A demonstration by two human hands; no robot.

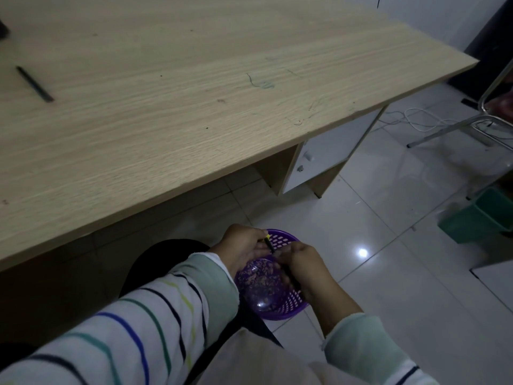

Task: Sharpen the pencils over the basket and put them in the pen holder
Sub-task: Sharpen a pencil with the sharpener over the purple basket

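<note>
At 6 o'clock in the view a round purple plastic basket sits low above the glossy white tile floor. Its wall is pierced with rows of small slots, and its smooth bottom is littered with flaky brown shavings. Both hands meet over it. The left hand has its fingers curled round the upper part of a thin black pencil with a yellow bit at its top end. The right hand is closed round the lower dark stretch, which slants toward 5 o'clock. The fingers hide the middle, so I cannot tell whether a sharpener sits there. The sleeves are soft white knit with thin coloured stripes and pale green cuffs. The desk is pale wood-grain laminate, flat, scuffed and marked with pen scribbles. At 10 o'clock a second dark pencil lies on it, well apart from the hands. A dark shape at 11 o'clock is cut off by the edge and cannot be identified. At 3 o'clock stands a green plastic bin, partly cut off and blurred. At 2 o'clock a shiny metal chair frame stands near a loose white cable.
</note>
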